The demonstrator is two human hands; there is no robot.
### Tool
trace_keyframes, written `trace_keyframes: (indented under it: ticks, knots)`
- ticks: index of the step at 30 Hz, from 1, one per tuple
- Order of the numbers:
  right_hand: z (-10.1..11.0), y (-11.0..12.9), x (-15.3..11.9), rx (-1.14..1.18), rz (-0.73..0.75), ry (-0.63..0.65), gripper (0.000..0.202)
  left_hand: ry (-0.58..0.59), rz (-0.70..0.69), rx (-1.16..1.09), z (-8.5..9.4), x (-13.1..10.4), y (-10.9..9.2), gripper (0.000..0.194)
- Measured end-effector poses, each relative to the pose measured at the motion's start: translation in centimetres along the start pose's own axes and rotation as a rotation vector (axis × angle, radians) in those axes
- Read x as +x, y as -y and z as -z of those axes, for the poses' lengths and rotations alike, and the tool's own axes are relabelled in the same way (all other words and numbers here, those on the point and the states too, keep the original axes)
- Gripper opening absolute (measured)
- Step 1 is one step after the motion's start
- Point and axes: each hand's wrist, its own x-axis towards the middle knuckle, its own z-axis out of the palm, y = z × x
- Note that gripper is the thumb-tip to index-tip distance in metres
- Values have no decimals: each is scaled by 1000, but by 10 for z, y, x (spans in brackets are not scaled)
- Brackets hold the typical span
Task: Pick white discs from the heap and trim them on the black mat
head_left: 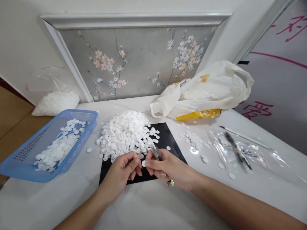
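Above a flat black mat [105,169], right hand [168,164] pinches round white disc [144,163]
Pointed metal tool [156,152] also gripped; left hand [124,167] curled, contents unclear.

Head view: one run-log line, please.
left hand: beside white disc | right hand: holds disc, bladed tool | disc pile: partly on black mat | blue basket: discs inside

One blue basket [28,176], one black mat [169,135], white discs [127,131] beyond counting
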Motion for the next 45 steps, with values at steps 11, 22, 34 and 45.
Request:
trace_keyframes:
  ticks: [11, 22, 34, 45]
  knots:
    - [0, -3, 2, 61, 57, -49, 31, -64, -61, 80, -3, -3, -4, 22]
    - [2, 5, 6, 77, 22, -114, 40, -323, -78, -334, 24, -10, -27, 28]
    - [-176, 86, 156, -364, 100, 124, 36, -897, -20, 588, 189, -66, -20, 13]
    - [-124, 78, 139, -547, 300, -89, 23, -721, -351, 212, 126, -58, -42, 22]
